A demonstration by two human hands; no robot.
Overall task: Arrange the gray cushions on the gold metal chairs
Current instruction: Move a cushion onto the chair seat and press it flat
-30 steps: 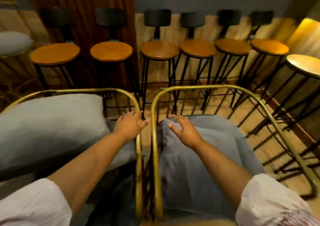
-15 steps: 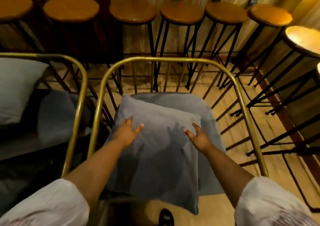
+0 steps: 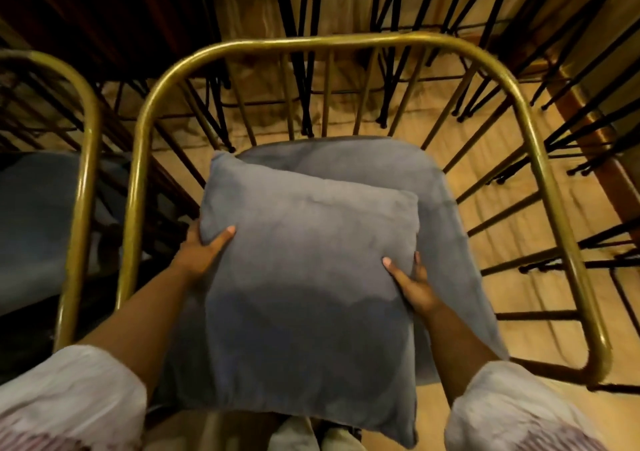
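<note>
Both hands had shifted from lying flat on the gray cushion to gripping its edges: left hand and right hand, fingers clamped, over the gold chair; black stool legs crowded behind, a second chair left, apparently cushioned.

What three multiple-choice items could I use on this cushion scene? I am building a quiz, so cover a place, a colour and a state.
1. Where is the loose gray cushion?
A. Over the seat of the gold chair in the middle
B. On a wooden stool
C. On the floor

2. What colour is the frame of the gold chair?
A. White
B. Gold
C. Red

3. How is the cushion held?
A. By the left hand alone
B. By no hand
C. By both hands, one at each side

Answers:
1 A: the cushion lies over the gray seat pad inside the chair's curved rail.
2 B: the rail and its spindles are brass-gold.
3 C: the left hand has a grip on the left edge, and the right hand on the right edge.
</note>
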